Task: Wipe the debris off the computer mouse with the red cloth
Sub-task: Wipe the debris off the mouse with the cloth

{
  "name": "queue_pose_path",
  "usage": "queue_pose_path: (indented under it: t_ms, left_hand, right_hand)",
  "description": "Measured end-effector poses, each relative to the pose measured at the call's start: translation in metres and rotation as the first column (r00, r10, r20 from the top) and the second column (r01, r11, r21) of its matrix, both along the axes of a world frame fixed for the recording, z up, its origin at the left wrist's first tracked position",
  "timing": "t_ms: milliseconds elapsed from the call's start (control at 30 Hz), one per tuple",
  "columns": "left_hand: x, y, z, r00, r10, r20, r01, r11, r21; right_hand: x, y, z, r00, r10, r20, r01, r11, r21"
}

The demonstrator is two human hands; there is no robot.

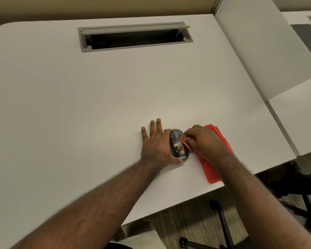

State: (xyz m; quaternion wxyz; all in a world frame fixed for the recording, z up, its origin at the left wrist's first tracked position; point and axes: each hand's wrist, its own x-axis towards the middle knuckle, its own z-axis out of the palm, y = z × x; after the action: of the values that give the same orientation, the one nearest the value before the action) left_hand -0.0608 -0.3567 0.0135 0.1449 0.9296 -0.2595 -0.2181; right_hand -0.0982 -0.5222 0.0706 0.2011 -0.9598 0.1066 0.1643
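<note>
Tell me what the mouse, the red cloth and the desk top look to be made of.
Computer mouse: likely hard plastic, dark and glossy, since it shows light reflections under the tan crumbs.
Red cloth: soft woven or microfibre fabric, matte; it folds and its edge near the right hand looks finely textured.
Desk top: probably laminate over board, smooth matte white with a thin square edge.

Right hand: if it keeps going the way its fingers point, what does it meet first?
The right hand, pinching the cloth, points left at the mouse. The cloth edge looks to be touching it already; next in line is the left hand.
</note>
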Motion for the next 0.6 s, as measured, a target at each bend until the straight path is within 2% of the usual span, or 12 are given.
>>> queue_pose_path:
  t_ms: [400, 600]
  left_hand:
    - [-0.001, -0.001, -0.001, 1.000, -0.010, 0.008, 0.010, 1.000, 0.001]
    - [0.000, -0.001, -0.002, 1.000, -0.016, 0.020, 0.016, 1.000, -0.001]
  right_hand:
    - [-0.038, -0.004, -0.008, 0.999, -0.052, -0.013, 0.052, 0.998, 0.018]
    - [-0.020, -0.004, -0.013, 0.989, -0.121, 0.080, 0.118, 0.992, 0.035]
